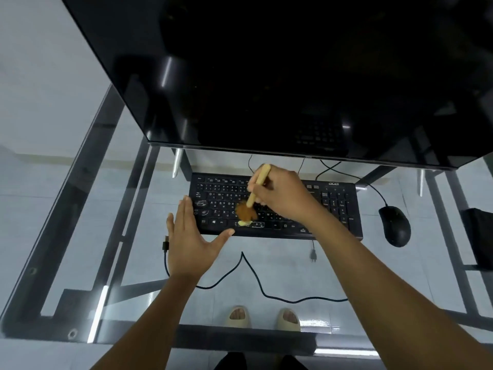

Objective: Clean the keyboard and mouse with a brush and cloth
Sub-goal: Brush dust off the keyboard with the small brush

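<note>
Keyboard first: the flat black plastic keyboard [274, 206] lies on the clear glass bench [106, 209] below the dark glossy monitor [266, 76], and I am in the brushing step. My right hand [280, 194] has its grip curled round the pale wooden handle of the small brush [253, 193], held much like a pen, and the brown bristle head sits down on the keys in the middle of the letter rows, just above the space bar. A small pale yellowish scrap [244, 223] lies on the bottom row beside the bristles (crumb or sticker, I cannot tell which). My left hand [190, 236] holds nothing; its fingers are straight and together, the palm set against the keyboard's near left corner with the thumb stretched along the front edge, and I judge it is there to keep the board from sliding.

The smooth black computer mouse [394, 225] waits on the glass to the right of the keyboard, apart from it and untouched. A dark folded thing [480, 236] at the far right edge may be the cloth, though that is a guess.

By my reckoning the task is in its early half. The next move calls for short, light strokes toward the front edge, carrying the debris off the keys, then across the number pad, with the left hand kept braced.
</note>
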`<state>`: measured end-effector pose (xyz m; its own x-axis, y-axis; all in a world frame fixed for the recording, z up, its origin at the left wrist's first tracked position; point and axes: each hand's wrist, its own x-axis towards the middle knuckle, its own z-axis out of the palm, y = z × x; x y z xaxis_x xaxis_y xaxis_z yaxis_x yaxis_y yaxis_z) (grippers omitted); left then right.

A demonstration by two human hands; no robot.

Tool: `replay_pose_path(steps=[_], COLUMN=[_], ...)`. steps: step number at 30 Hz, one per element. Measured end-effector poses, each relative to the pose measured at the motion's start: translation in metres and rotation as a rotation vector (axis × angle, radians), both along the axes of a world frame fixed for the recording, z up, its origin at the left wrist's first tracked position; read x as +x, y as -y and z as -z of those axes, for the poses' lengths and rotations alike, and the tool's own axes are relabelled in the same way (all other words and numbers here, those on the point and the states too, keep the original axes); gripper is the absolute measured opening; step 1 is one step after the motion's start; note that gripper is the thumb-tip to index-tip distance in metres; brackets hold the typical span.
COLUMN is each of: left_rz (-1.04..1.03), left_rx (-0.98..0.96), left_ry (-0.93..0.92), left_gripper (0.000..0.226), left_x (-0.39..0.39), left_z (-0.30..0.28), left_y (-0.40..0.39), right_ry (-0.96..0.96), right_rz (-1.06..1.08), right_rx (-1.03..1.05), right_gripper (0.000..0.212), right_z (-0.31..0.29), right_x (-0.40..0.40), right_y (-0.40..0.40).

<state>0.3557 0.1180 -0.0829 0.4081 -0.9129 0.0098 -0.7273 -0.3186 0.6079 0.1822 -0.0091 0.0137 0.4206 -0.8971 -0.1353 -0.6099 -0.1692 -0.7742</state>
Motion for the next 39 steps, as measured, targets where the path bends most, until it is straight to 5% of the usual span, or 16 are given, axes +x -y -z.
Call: replay_pose_path(steps=[3,7,11,14,16,19,23,27,31,34,37,39], left_rz=[-0.011,-0.028,-0.02,-0.007,-0.004,-0.002,0.023,0.146,0.36,0.461,0.544,0.603], left_rx=[-0.006,-0.045,-0.034,-0.026,-0.021,-0.044,-0.097,-0.143,-0.106,-0.014,0.061,0.096], left_ry=[-0.011,-0.012,-0.017,-0.006,-0.006,-0.028,-0.015,0.072,0.157,0.207,0.242,0.282], left_gripper=[0.113,0.112,0.113,0.112,0.112,0.11,0.102,0.091,0.086,0.092,0.096,0.098], left_x=[0.001,-0.001,0.001,0.003,0.005,0.007,0.008,-0.001,-0.02,-0.034,-0.049,-0.057], left_z=[0.0,-0.004,-0.003,-0.002,-0.001,-0.001,-0.002,-0.012,-0.026,-0.029,-0.027,-0.025], left_y=[-0.001,0.0,-0.002,-0.001,-0.002,-0.005,-0.006,0.0,0.027,0.046,0.058,0.061], right_ry=[0.008,-0.031,0.012,0.064,-0.079,-0.009,-0.039,-0.026,-0.044,-0.052,0.037,-0.093], right_rz=[0.092,-0.004,0.067,-0.001,-0.073,0.103,0.068,0.237,0.176,0.244,0.272,0.136], right_rx=[-0.242,-0.128,-0.324,-0.103,-0.164,-0.311,-0.037,-0.236,-0.003,-0.216,-0.041,0.027], right_gripper=[0.008,0.006,0.008,0.006,0.009,0.009,0.008,0.008,0.007,0.008,0.008,0.008], right_z=[0.004,-0.001,-0.003,-0.007,-0.004,0.0,-0.001,-0.006,-0.008,-0.006,-0.007,-0.005], right_x=[0.01,0.021,0.032,0.039,0.039,0.028,0.007,-0.022,-0.041,-0.048,-0.056,-0.06], right_y=[0.0,-0.001,-0.002,-0.002,-0.006,-0.003,0.002,0.01,0.01,0.003,0.0,-0.004])
